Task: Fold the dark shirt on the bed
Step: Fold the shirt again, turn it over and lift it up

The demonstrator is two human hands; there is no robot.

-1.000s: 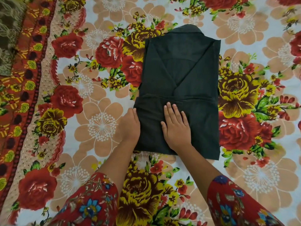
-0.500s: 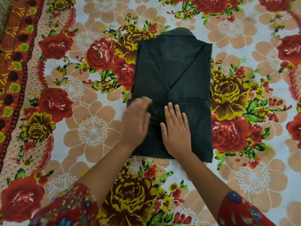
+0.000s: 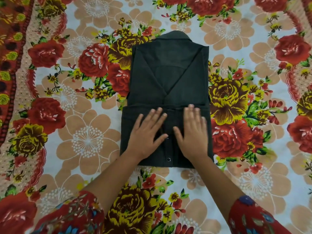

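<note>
The dark shirt [image 3: 168,81] lies on the bed as a tall rectangle, collar at the far end and sleeves folded in. Its near part is doubled up over the body, with a snap button placket showing between my hands. My left hand [image 3: 146,134] lies flat on the left half of that folded flap, fingers straight and spread. My right hand [image 3: 192,132] presses flat on the right half, fingers pointing away from me. Both hands rest side by side, a small gap between the thumbs.
A flowered bedsheet [image 3: 87,141] with red and yellow roses covers the whole bed around the shirt. A darker red patterned border [image 3: 10,65] runs along the left. My red floral sleeves show at the bottom edge.
My left hand came from the shirt's left edge onto the folded flap and now lies flat. My right hand slid a little to the right. The view shifted, so the shirt sits more central.
</note>
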